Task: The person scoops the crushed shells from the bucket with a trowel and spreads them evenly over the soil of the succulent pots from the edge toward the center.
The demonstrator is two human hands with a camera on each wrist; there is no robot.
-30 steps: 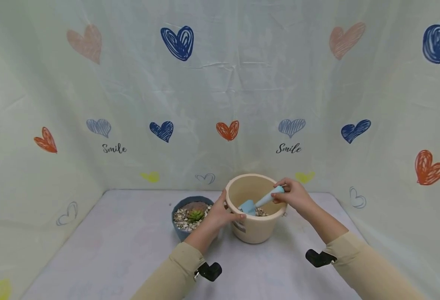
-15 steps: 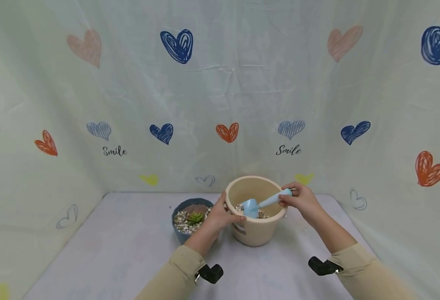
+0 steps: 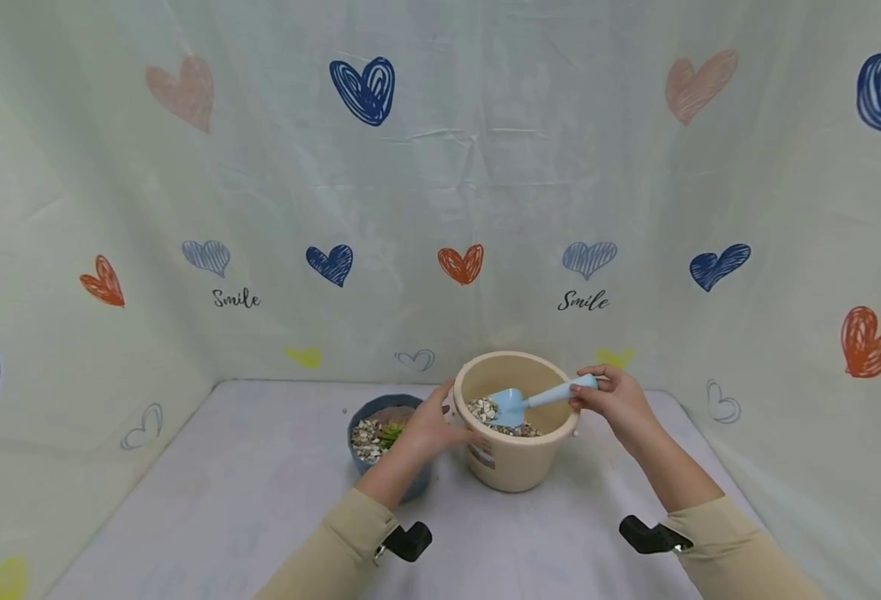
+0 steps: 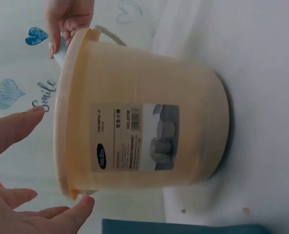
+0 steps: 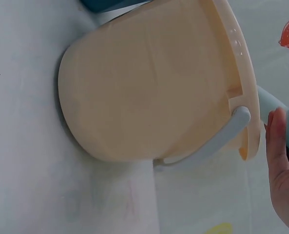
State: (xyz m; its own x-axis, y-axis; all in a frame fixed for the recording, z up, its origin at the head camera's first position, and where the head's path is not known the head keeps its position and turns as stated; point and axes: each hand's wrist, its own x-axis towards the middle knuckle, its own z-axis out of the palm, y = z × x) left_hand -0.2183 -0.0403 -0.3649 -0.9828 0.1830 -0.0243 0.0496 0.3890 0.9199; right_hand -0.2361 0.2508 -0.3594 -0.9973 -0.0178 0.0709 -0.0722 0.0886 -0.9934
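Note:
A beige bucket (image 3: 515,458) with a grey handle (image 5: 205,141) stands upright on the table, stones in its bottom. My right hand (image 3: 616,408) grips the handle end of a light blue trowel (image 3: 511,407) over the bucket's right rim. The trowel's blade is inside the bucket, by the whitish stones (image 3: 483,408). At the bucket's left side is my left hand (image 3: 427,429). In the left wrist view its fingers are spread, the thumb apart from the rim and one fingertip at the rim's edge. Whether that fingertip touches is hard to tell.
Left of the bucket stands a blue-grey pot (image 3: 361,467) with a green succulent (image 3: 390,433) and pebbles, partly behind my left hand. A white cloth covers the table (image 3: 245,500). A curtain (image 3: 275,183) printed with hearts hangs close behind.
My right hand has drawn the trowel rightward, with its blade shifting right inside the bucket. My left hand has eased left, its thumb coming off the rim.

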